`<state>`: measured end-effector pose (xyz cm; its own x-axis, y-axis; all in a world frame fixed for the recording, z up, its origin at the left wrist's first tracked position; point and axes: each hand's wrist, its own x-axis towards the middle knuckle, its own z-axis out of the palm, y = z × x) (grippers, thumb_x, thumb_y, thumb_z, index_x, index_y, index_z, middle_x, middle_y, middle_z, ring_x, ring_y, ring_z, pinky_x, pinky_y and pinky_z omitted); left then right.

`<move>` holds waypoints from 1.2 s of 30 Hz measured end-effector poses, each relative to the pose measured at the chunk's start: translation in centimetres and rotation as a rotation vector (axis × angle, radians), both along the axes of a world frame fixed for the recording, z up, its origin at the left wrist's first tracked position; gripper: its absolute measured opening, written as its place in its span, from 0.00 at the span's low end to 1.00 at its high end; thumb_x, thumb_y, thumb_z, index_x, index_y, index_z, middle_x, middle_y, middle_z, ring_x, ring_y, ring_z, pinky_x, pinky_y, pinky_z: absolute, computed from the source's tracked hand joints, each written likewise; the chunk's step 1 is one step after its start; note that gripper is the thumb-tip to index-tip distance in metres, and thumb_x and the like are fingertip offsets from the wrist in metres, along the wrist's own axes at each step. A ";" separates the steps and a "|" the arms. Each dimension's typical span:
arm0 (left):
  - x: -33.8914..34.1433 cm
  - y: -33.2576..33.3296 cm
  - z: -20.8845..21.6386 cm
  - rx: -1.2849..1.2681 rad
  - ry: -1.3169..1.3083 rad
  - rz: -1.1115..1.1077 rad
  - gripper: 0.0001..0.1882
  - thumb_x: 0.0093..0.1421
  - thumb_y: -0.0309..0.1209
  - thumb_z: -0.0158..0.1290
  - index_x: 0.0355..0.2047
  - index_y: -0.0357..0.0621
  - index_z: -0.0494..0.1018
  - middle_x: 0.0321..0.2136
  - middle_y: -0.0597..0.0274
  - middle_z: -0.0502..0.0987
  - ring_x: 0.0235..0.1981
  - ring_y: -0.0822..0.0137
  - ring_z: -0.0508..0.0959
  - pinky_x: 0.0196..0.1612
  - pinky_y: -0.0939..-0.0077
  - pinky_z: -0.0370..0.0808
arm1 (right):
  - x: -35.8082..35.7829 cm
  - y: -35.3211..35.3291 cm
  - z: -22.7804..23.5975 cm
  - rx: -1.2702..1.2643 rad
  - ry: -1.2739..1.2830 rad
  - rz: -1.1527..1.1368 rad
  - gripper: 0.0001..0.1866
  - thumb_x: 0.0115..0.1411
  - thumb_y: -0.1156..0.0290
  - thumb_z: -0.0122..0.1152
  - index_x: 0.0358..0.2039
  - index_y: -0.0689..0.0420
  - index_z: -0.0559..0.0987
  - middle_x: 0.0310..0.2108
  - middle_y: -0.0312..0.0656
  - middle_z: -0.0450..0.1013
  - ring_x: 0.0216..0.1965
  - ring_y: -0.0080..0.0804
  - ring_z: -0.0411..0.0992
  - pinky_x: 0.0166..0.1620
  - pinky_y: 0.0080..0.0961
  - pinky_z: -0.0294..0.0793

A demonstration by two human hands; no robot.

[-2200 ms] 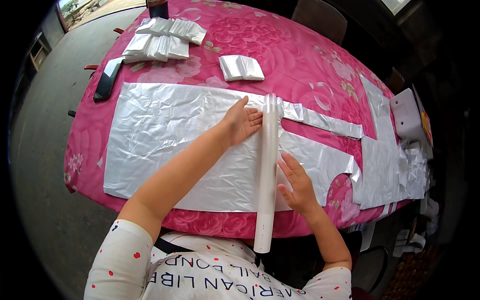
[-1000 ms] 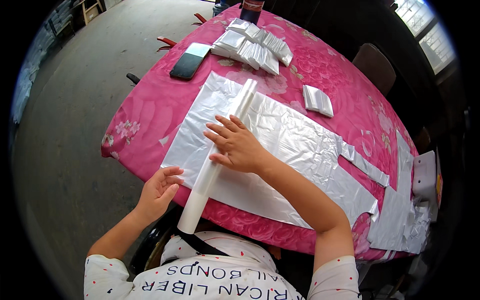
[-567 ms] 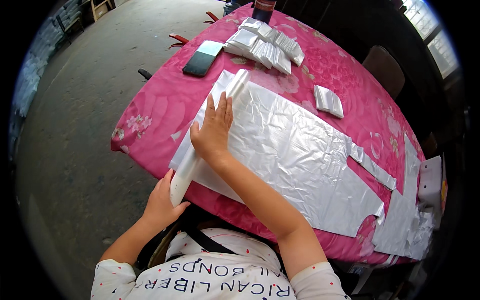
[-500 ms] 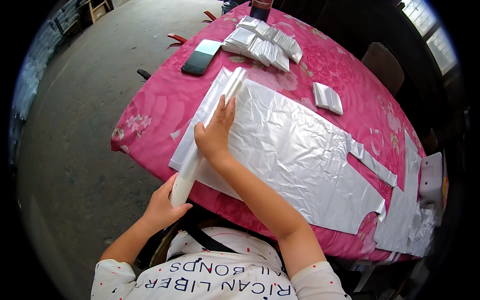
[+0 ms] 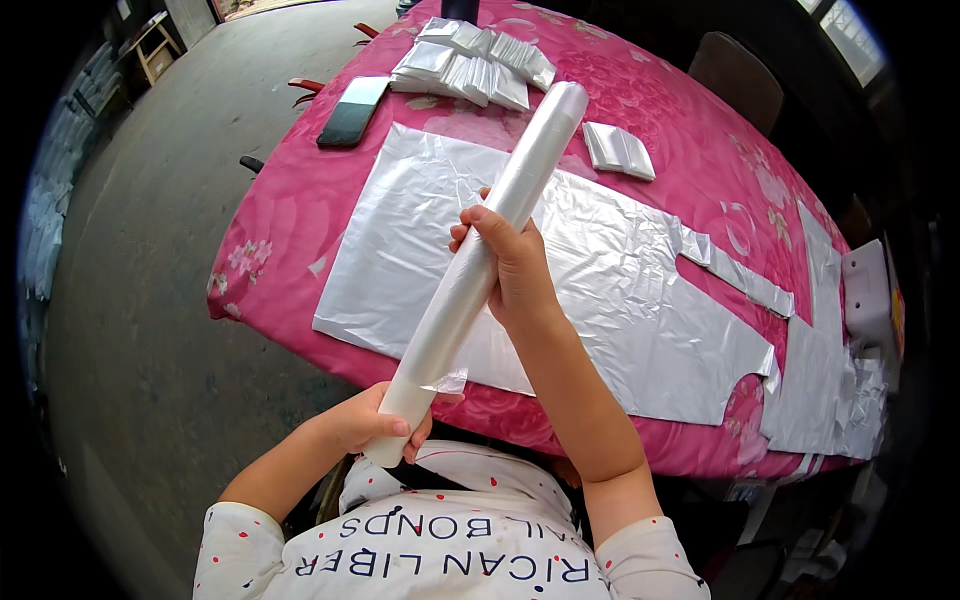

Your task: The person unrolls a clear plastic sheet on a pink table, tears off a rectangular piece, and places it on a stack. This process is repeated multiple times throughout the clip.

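Between my hands is a long roll of whitish plastic film (image 5: 470,270), lifted and slanting from lower left to upper right. My left hand (image 5: 385,422) is closed round its near end, where a small loose flap of film sticks out. My right hand (image 5: 508,250) wraps round the middle of the roll, thumb on top. Below it, a silvery-white plastic bag with cut-out handles (image 5: 610,290) lies flat and slightly wrinkled on the table. Part of the bag is hidden by the roll and my right forearm.
A pink flowered tablecloth (image 5: 270,220) covers the table. Towards the back are stacked bundles of folded plastic (image 5: 470,65), a phone (image 5: 352,112) and a dark bottle (image 5: 459,10). One folded bundle (image 5: 618,152) lies apart. More plastic bags (image 5: 800,385) and a white box (image 5: 866,290) are at right.
The roll has been raised off the flat bag and moved right, towards me. My right hand has turned from pressing on top to gripping round it. The left keeps hold of the near end.
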<state>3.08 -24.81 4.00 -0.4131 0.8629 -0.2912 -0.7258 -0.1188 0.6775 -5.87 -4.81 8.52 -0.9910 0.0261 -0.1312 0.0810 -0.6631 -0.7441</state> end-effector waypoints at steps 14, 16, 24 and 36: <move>0.2 2.5 -0.7 -0.576 0.218 0.131 0.27 0.61 0.51 0.41 0.48 0.39 0.64 0.23 0.61 0.72 0.18 0.72 0.73 0.24 0.79 0.72 | 3.8 1.5 -5.7 0.484 -0.080 -0.166 0.27 0.47 0.63 0.69 0.39 0.66 0.66 0.32 0.43 0.69 0.32 0.26 0.69 0.37 0.22 0.70; 0.4 1.4 -0.8 -0.501 0.127 0.028 0.28 0.60 0.52 0.42 0.49 0.39 0.65 0.22 0.61 0.72 0.18 0.72 0.73 0.23 0.80 0.72 | 3.5 4.2 -5.5 0.543 -0.079 -0.195 0.30 0.47 0.59 0.69 0.41 0.67 0.66 0.33 0.43 0.69 0.33 0.26 0.69 0.37 0.21 0.70; 2.3 -1.4 -2.0 -0.498 -0.085 -0.172 0.36 0.53 0.57 0.46 0.48 0.36 0.67 0.20 0.62 0.72 0.18 0.73 0.73 0.24 0.80 0.72 | 2.2 17.4 -5.4 0.652 -0.268 -0.141 0.20 0.59 0.55 0.52 0.41 0.60 0.73 0.32 0.36 0.73 0.25 0.14 0.67 0.24 0.10 0.62; 2.6 -2.0 -2.3 -0.404 -0.126 -0.182 0.33 0.56 0.56 0.45 0.49 0.39 0.67 0.21 0.62 0.71 0.19 0.74 0.73 0.26 0.81 0.72 | 2.1 15.1 -4.1 0.892 -0.114 0.282 0.09 0.56 0.64 0.59 0.29 0.57 0.77 0.22 0.30 0.71 0.21 0.12 0.64 0.25 0.10 0.62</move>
